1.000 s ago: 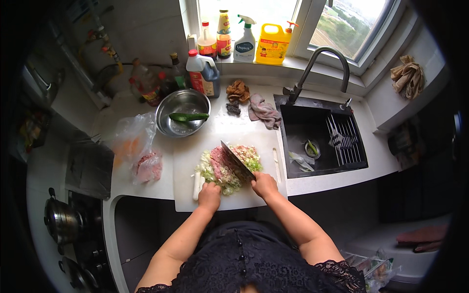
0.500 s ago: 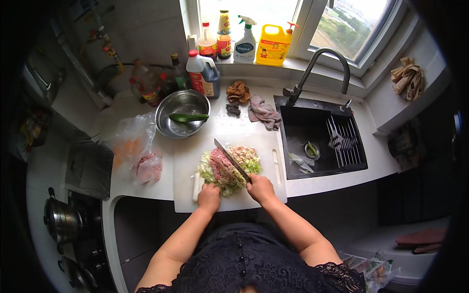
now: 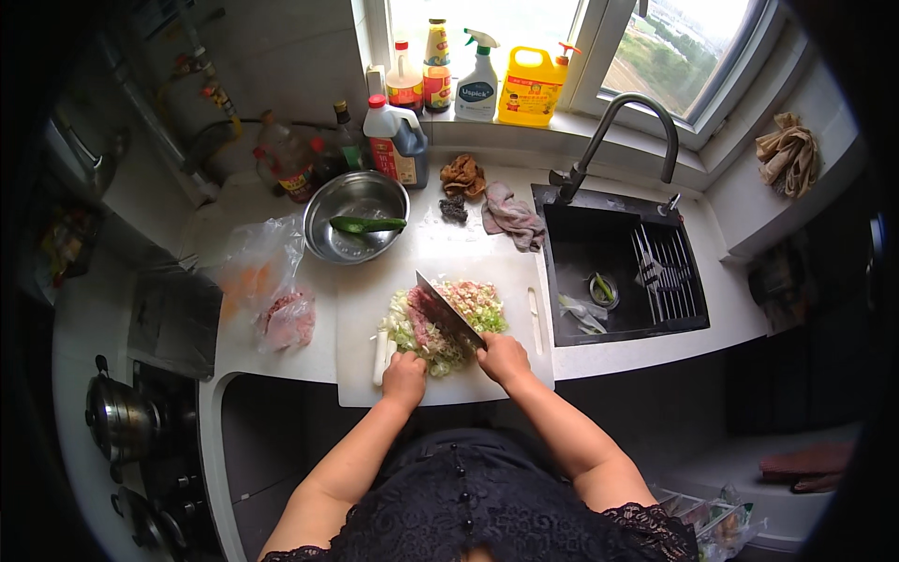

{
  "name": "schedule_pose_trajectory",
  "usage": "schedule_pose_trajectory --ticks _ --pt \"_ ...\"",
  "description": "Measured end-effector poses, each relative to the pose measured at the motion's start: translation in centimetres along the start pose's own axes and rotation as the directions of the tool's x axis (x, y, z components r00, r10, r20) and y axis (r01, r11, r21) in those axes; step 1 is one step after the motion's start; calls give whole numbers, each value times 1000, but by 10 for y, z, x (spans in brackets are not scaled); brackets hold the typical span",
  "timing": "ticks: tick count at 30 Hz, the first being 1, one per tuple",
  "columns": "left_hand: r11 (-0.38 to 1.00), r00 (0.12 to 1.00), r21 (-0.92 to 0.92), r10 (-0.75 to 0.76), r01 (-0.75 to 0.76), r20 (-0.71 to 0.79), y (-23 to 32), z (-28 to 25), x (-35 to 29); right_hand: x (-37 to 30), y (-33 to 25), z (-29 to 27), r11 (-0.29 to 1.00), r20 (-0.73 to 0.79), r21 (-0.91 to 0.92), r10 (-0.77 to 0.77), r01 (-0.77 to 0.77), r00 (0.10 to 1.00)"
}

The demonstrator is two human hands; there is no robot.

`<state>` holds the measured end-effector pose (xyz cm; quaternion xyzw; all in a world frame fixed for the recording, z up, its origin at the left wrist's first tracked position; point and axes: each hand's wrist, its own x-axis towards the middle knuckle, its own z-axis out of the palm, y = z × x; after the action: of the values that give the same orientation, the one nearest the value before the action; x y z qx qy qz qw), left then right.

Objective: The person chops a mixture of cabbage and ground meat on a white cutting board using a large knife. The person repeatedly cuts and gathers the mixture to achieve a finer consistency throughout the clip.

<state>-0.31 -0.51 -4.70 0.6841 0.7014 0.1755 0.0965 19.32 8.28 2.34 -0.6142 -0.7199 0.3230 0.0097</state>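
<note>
Head view: right hand [image 3: 506, 360] clenched round handle of knife [image 3: 453, 314], blade slanting far left over pink meat [image 3: 419, 315] and chopped greens [image 3: 488, 310], heaped mid-board on white cutting board [image 3: 356, 290]. Since half second ago, blade has rolled, broad face showing instead of thin profile; chopping seems unfinished. Left hand [image 3: 405, 377] curled at heap's near left, beside white stalks [image 3: 380, 357]; cannot tell whether gripping anything.

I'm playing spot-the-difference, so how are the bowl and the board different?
The bowl is round, while the board is a rectangle. The bowl is shiny silver, but the board is whitish. The bowl is deep and holds a long green vegetable; the board is flat, with pink meat and chopped greens on it. Both sit on the counter and carry food.
</note>
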Motion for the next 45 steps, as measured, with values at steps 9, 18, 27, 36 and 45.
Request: schedule_pose_trajectory --ticks 9,18,27,36,45 --pt "1000 1000 0 7 -7 16 3 -3 1 2 8 4 1000 -54 16 -3 4 999" --pt "1000 1000 20 14 -15 28 1 -3 3 -4 -3 0 999 -41 22 -28 29 999" --pt "1000 1000 12 15 -15 6 1 -1 2 -3 9 -6 999 -78 41 -5 8 997" --pt "1000 1000 13 19 -19 -4 -1 1 3 4 27 -4 997 -139 74 34 -24 990" --pt "1000 1000 -23 1 -1 -3 0 0 2 -6 74 8 600 -76 790 303 -128 950"
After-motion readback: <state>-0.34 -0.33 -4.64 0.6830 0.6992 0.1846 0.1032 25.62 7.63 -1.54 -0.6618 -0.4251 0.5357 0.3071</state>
